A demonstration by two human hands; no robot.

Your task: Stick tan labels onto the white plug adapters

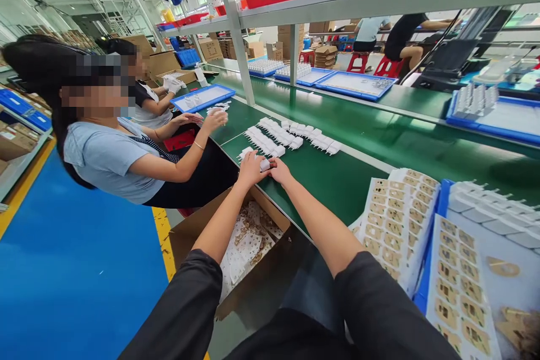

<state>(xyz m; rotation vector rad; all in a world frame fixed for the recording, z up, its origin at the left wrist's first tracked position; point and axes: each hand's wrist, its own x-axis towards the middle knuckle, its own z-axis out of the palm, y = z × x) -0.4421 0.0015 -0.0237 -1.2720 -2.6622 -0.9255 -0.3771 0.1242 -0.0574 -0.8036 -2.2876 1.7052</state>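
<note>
My left hand (251, 170) curls around a white plug adapter (265, 165) at the near edge of the green work surface (329, 188). From the other side, the bent fingers of my right hand (279, 172) close against the same adapter; its lower part is hidden between the hands. Just beyond lie rows of white plug adapters (264, 142), their metal pins pointing to the left. More of these adapters (323, 139) lie in a shorter row to the right.
Below my arms stands a cardboard box (189, 242) of sticker-backing scraps. Sticker sheets (383, 219) and a blue-rimmed tray (441, 197) with adapters are at right. A co-worker (113, 152) sits at left, hands over the bench. A shelf post (236, 34) rises ahead.
</note>
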